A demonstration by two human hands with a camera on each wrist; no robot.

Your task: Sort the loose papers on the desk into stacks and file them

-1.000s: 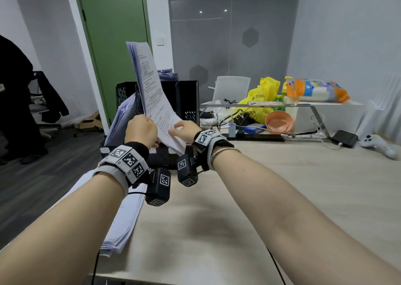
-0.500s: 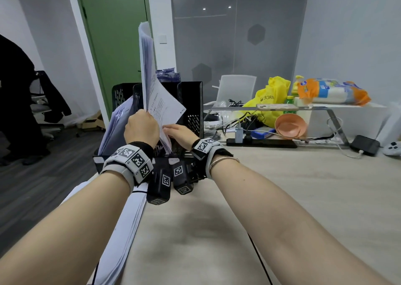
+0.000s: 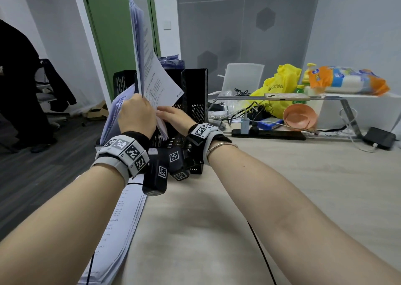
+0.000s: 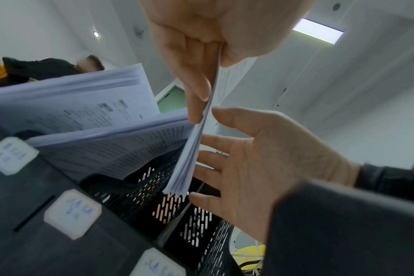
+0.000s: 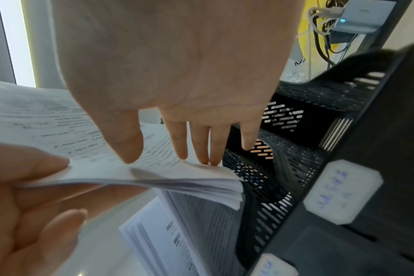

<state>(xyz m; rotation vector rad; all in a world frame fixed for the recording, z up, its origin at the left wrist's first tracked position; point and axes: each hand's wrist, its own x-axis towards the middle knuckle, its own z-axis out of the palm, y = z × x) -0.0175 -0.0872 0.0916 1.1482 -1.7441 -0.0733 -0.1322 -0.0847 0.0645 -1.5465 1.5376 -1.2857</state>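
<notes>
My left hand (image 3: 135, 113) pinches a thick sheaf of printed papers (image 3: 147, 63) near its bottom edge and holds it upright over the black mesh file rack (image 3: 195, 102). In the left wrist view the sheaf (image 4: 191, 158) hangs edge-on between thumb and fingers above a middle slot. My right hand (image 3: 173, 116) lies with straight fingers against the sheaf's right face (image 5: 154, 168). Papers (image 3: 117, 106) fill the rack's left slots (image 4: 83, 115). Another stack of papers (image 3: 121, 219) lies flat at the desk's left edge.
White handwritten labels (image 4: 71, 212) mark the rack's front. Behind to the right are a metal riser shelf (image 3: 325, 99), a yellow bag (image 3: 280, 87), an orange bowl (image 3: 300, 118), cables and a power strip (image 3: 269, 133). A person in black (image 3: 15, 78) stands at far left.
The sheaf has turned from slanted to edge-on upright and moved closer over the rack. Both hands came forward with it, and the right hand's fingers now lie flat on its side.
</notes>
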